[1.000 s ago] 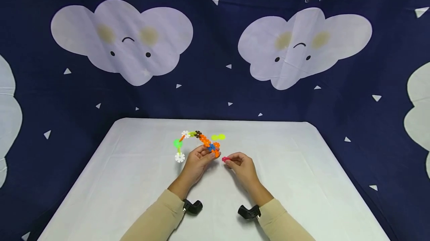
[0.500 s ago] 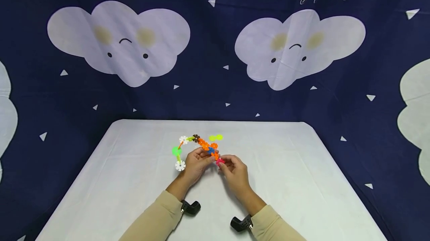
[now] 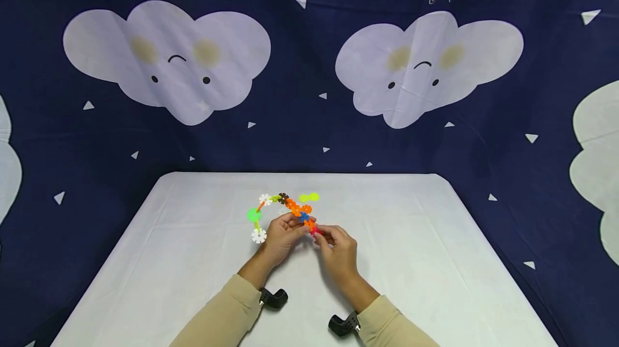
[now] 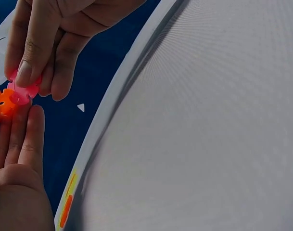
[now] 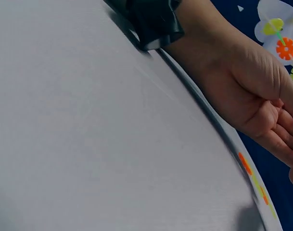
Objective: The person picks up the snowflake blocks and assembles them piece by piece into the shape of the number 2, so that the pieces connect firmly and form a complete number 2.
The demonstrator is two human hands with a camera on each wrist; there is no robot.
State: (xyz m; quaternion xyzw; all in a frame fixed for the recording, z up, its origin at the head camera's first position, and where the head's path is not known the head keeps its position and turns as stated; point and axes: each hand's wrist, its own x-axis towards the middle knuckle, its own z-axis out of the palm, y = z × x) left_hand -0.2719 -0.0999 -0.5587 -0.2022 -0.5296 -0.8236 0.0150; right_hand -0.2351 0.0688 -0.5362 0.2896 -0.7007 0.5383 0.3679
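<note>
A curved chain of plastic snowflake pieces (image 3: 296,209), with white, green, brown, orange and blue discs, rises from my left hand (image 3: 282,237). That hand grips the chain near its orange and blue end, fingers under it. My right hand (image 3: 340,250) pinches a pink snowflake piece (image 4: 24,92) between thumb and fingers. In the left wrist view the pink piece touches an orange piece (image 4: 5,103) at the chain's end; how deep their slots interlock is not visible. Fingers cover part of both pieces. The right wrist view shows several chain discs (image 5: 286,49) beyond a hand.
Two joined yellow-green pieces (image 3: 309,197) are just beyond the chain. A white cloth covers the table (image 3: 425,261), with rounded far corners. Behind it hangs a dark blue curtain (image 3: 300,78) with cloud prints. Each wrist carries a black camera (image 3: 274,299).
My right hand has moved left, bringing the pink piece from beside the chain against its orange end. The chain's left part has dipped slightly. The head view has shifted a little.
</note>
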